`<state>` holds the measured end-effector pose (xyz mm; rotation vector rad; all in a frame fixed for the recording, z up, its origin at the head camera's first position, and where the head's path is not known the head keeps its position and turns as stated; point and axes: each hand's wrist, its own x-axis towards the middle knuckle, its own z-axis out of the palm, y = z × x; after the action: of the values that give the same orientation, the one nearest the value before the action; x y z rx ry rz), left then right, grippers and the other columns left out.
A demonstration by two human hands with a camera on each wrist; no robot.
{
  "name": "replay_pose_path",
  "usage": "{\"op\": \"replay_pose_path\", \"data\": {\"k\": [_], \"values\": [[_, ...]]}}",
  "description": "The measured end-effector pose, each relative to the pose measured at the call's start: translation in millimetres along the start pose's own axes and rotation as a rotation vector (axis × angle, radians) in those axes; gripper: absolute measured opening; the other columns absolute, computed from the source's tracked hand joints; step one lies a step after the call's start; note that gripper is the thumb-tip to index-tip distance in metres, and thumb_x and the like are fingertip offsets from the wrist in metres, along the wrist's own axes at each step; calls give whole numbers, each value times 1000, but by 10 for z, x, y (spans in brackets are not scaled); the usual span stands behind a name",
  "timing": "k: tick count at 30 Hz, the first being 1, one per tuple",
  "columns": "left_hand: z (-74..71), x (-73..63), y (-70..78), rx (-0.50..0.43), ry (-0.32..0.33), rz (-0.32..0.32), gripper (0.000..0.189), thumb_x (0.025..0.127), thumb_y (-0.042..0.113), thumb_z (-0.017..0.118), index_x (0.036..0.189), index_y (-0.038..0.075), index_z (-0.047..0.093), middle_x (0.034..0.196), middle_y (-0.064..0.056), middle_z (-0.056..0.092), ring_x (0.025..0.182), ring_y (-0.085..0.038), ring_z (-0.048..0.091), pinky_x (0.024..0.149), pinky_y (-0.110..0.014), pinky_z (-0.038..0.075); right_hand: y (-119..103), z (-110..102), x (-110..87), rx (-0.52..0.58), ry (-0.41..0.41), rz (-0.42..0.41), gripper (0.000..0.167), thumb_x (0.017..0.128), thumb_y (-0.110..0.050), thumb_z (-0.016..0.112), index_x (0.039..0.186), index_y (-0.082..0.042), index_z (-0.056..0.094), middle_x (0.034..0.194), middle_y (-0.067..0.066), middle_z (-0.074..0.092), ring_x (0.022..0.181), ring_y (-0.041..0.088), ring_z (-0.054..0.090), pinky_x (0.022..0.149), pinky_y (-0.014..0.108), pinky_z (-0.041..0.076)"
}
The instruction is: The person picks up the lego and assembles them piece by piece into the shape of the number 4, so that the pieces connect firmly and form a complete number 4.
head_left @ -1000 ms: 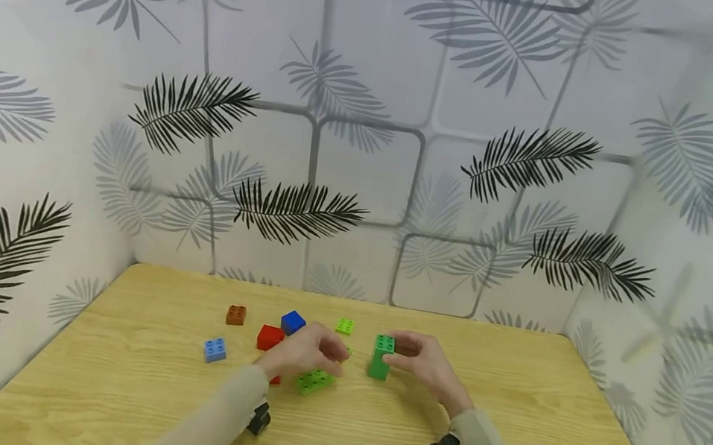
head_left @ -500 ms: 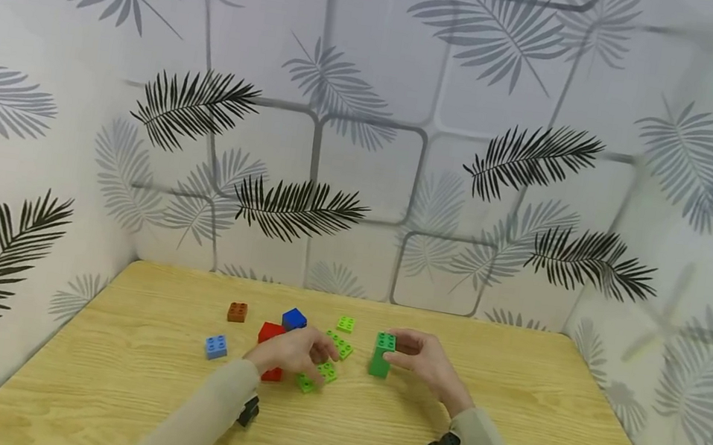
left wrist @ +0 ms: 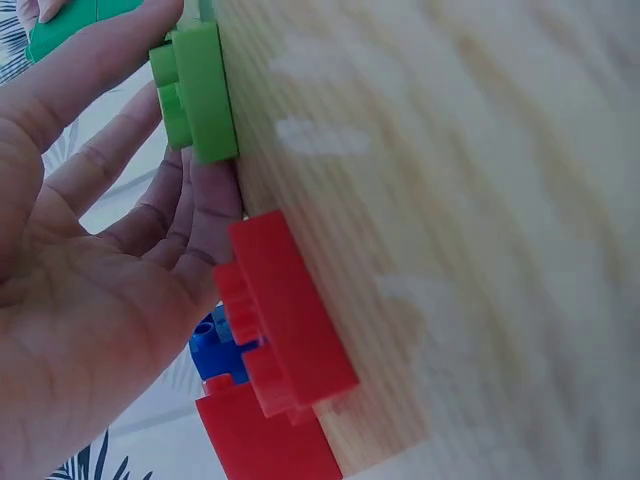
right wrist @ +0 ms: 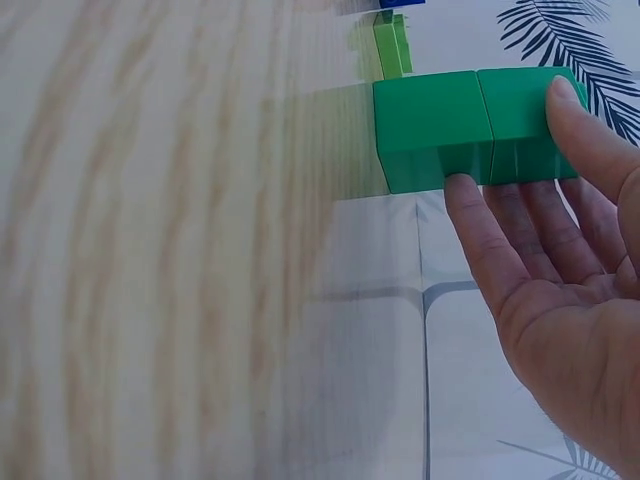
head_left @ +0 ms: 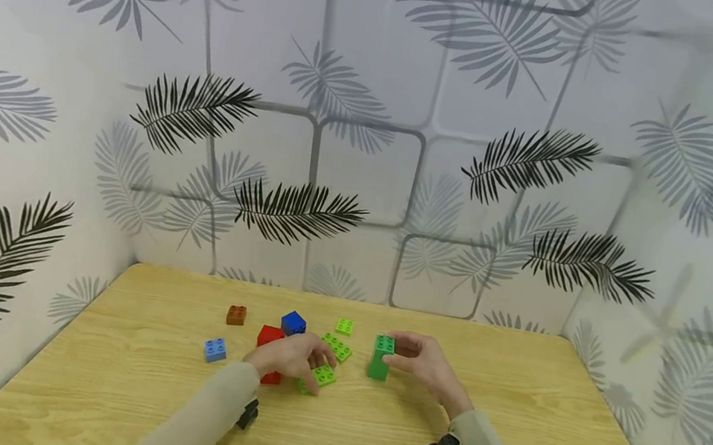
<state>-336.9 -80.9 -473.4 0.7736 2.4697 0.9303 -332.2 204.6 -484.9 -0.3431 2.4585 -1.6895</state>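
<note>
While 1 upright green stack (head_left: 380, 365) is held on the wooden table (head_left: 355, 440) by the right hand (head_left: 428, 369), 1 near lime brick (head_left: 324, 375) is bracketed by the left hand (head_left: 288, 356) in the head view, with a clear gap seen between thumb and fingers. Beyond it, 1 long lime brick (head_left: 338, 348) and 1 small lime brick (head_left: 345, 326) are seen. Towards the left, 2 red bricks (head_left: 271, 334) are partly covered by the left hand; 1 dark blue brick (head_left: 293, 322), 1 light blue brick (head_left: 215, 350) and 1 brown brick (head_left: 236, 315) are counted.

In the left wrist view, whether the near lime brick is touched cannot be told; 2 red bricks are shown beside the hand.

In the right wrist view, the stack is seen to be made of 2 blocks, gripped between thumb and fingers.
</note>
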Motion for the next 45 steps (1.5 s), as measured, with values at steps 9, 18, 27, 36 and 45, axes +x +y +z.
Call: {"op": "replay_pose_path", "data": {"k": [9, 18, 27, 36, 45], "values": [[20, 23, -40, -5, 20, 29, 45, 71, 1, 84, 114, 9, 72, 107, -2, 70, 99, -18, 63, 87, -36, 55, -10, 3, -36, -1, -1, 3, 46, 85, -19, 77, 128, -6, 63, 119, 11, 69, 111, 24, 65, 92, 36, 54], [34, 7, -39, -70, 35, 34, 42, 74, 4, 83, 115, 10, 72, 107, 0, 70, 100, -18, 64, 90, -38, 54, -3, 32, -44, -20, 16, -3, 45, 85, -18, 77, 127, -7, 64, 120, 11, 69, 112, 25, 64, 93, 37, 54], [36, 86, 68, -127, 84, 49, 39, 79, 6, 77, 117, 14, 71, 114, 2, 69, 103, -18, 62, 92, -39, 53, 2, 25, -58, -40, 11, -29, 46, 86, -19, 76, 128, -6, 63, 120, 11, 68, 113, 25, 64, 94, 37, 53], [38, 172, 200, -222, 176, 82, 42, 87, 8, 70, 129, 12, 65, 132, -4, 62, 116, -27, 59, 98, -45, 50, 6, 4, -45, -12, -21, -62, 46, 88, -18, 74, 130, -5, 61, 122, 14, 67, 114, 28, 64, 93, 38, 54], [54, 246, 289, -325, 350, 143, 44, 91, 11, 68, 134, 15, 61, 135, -2, 59, 116, -23, 58, 95, -41, 51, 6, 21, -21, -21, -14, -56, 46, 88, -20, 75, 130, -5, 61, 122, 13, 67, 113, 26, 64, 93, 38, 53]]}}
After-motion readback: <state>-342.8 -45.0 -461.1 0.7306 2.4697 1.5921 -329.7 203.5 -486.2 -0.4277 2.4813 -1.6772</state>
